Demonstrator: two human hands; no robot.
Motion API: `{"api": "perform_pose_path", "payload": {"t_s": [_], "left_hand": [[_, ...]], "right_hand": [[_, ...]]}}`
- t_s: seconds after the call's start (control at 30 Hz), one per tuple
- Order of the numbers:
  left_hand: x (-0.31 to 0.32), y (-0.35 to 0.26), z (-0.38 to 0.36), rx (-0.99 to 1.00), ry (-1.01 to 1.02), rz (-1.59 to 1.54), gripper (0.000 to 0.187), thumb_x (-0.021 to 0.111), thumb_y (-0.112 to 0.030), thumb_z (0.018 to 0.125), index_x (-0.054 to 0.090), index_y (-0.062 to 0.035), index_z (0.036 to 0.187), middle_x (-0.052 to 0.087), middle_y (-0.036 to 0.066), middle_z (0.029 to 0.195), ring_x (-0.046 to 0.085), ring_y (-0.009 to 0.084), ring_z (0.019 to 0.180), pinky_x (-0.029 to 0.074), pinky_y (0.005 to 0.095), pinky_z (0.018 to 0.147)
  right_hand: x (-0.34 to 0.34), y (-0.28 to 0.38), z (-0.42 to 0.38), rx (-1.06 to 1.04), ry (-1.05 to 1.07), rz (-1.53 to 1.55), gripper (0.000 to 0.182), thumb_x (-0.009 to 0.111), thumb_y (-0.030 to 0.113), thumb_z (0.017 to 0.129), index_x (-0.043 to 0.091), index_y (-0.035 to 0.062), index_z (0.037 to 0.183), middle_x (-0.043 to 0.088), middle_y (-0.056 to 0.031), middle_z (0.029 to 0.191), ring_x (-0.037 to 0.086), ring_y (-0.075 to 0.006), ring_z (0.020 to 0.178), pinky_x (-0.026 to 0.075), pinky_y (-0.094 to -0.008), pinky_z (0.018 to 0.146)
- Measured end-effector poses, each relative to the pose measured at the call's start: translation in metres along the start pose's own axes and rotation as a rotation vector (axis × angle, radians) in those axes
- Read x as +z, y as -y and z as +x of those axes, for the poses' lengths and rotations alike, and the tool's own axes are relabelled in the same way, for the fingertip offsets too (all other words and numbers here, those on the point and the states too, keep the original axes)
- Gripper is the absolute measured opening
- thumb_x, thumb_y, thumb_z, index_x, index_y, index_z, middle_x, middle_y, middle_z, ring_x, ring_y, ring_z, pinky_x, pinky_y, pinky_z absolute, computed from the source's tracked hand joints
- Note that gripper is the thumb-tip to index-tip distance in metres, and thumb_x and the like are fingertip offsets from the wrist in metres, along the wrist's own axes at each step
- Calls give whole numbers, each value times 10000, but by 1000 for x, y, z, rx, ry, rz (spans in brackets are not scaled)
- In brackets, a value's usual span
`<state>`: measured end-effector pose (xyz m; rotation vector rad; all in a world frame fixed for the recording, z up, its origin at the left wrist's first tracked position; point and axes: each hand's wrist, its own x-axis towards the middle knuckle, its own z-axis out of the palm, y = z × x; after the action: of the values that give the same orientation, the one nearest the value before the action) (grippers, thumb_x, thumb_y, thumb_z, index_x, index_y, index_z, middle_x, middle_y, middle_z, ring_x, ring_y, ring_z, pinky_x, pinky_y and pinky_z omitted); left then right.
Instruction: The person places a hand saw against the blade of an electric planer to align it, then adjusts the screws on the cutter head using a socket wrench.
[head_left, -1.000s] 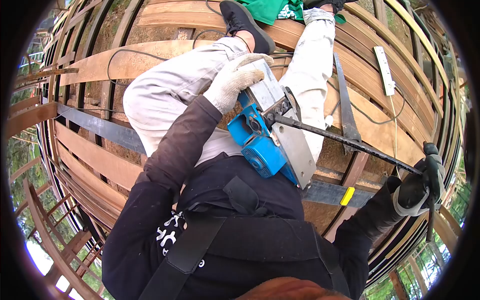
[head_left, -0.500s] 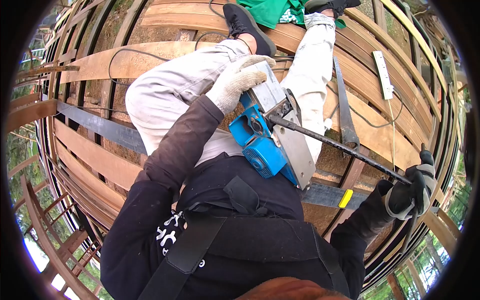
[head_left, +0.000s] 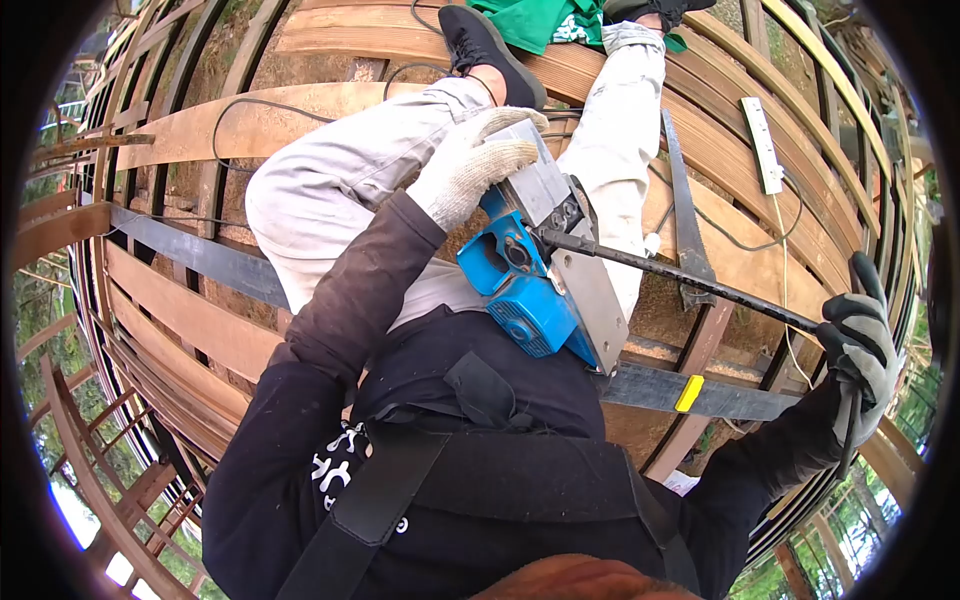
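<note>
A blue electric planer (head_left: 535, 310) lies tilted across my lap, its grey metal sole facing up. My left hand (head_left: 475, 165), in a cream knit glove, is wrapped around the planer's far end. A long black metal rod (head_left: 690, 277) reaches from the middle of the planer, by its cutter, out to the right. At the rod's outer end is my right hand (head_left: 862, 345), in a grey and black glove, its fingers curled around it and one finger raised. A dark bar or strip hangs below that hand; whether it joins the rod is hidden.
A handsaw (head_left: 687, 210) lies on the wooden slats (head_left: 330, 105) right of my leg. Beyond it are a white power strip (head_left: 762, 145) and loose cords. A dark metal bar (head_left: 640, 388) with a yellow clip (head_left: 689, 394) crosses beneath me. Green cloth (head_left: 520, 22) lies near my feet.
My right hand has moved outward and slightly up, swinging the rod's outer end upward, and one finger stands more raised. The planer and my left hand have barely shifted.
</note>
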<state>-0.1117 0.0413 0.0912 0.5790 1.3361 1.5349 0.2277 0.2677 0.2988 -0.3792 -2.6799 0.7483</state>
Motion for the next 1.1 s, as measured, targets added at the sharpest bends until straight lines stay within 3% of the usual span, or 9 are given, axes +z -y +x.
{"api": "perform_pose_path", "payload": {"t_s": [0.2,0.37,0.5,0.6,0.67,0.7,0.87,1.03,1.1], "left_hand": [[5,-2,-3,-8,-43,29,450,591,-172,886,583,5,1300,632,51,1113,581,110,981,471,252,870],[6,-5,-4,1,-26,130,455,582,-175,885,578,4,1303,635,63,1121,591,127,1003,478,271,891],[10,-9,-5,45,0,85,458,583,-172,883,578,3,1305,637,68,1129,596,132,1012,480,275,896],[7,-6,-6,15,-24,27,456,588,-169,880,581,2,1303,637,70,1132,597,128,1005,478,269,885],[5,-4,-7,47,-32,89,457,593,-166,877,583,3,1302,638,68,1122,600,128,998,482,266,878],[5,-4,-7,42,-31,91,457,593,-166,877,583,3,1302,638,68,1122,600,128,998,482,266,878],[13,-12,-3,27,42,75,460,675,-160,905,550,1,1318,640,77,1176,601,123,1028,502,278,887],[23,-30,-8,-20,37,117,519,711,-187,888,530,8,1333,629,89,1195,597,127,1032,510,279,883],[24,-30,-9,-37,39,152,537,721,-198,882,524,11,1336,625,94,1203,596,129,1036,510,279,881]], "right_hand": [[24,-6,-14,-59,-162,210,372,572,355,937,654,5,1033,656,-162,900,652,-375,922,385,-690,1033],[11,-7,1,-134,-21,97,338,553,343,956,648,36,1059,656,-173,963,616,-410,1084,344,-696,1070],[-1,-17,17,-192,82,122,221,537,280,964,604,130,1111,680,-177,994,651,-411,1015,365,-692,1045],[-2,-22,12,-9,70,231,201,566,255,945,612,116,1083,670,-173,1012,658,-402,992,364,-691,1049],[-2,-27,14,-136,128,282,191,587,227,930,618,103,1072,652,-176,1065,660,-406,984,420,-670,1014],[-4,-30,18,-170,133,272,265,575,253,925,629,47,1083,671,-199,1001,655,-420,1031,463,-592,1004],[-29,-43,52,-235,236,113,370,515,350,961,588,10,1087,643,-204,1024,634,-384,1052,392,-623,1075],[-19,-35,82,-127,139,-131,621,433,475,1010,569,-57,1299,607,-175,1172,587,-278,1087,427,-391,991],[-4,-39,87,-49,-39,-41,610,356,413,1053,547,-104,1314,577,-105,986,558,-190,922,428,-355,893]]}}
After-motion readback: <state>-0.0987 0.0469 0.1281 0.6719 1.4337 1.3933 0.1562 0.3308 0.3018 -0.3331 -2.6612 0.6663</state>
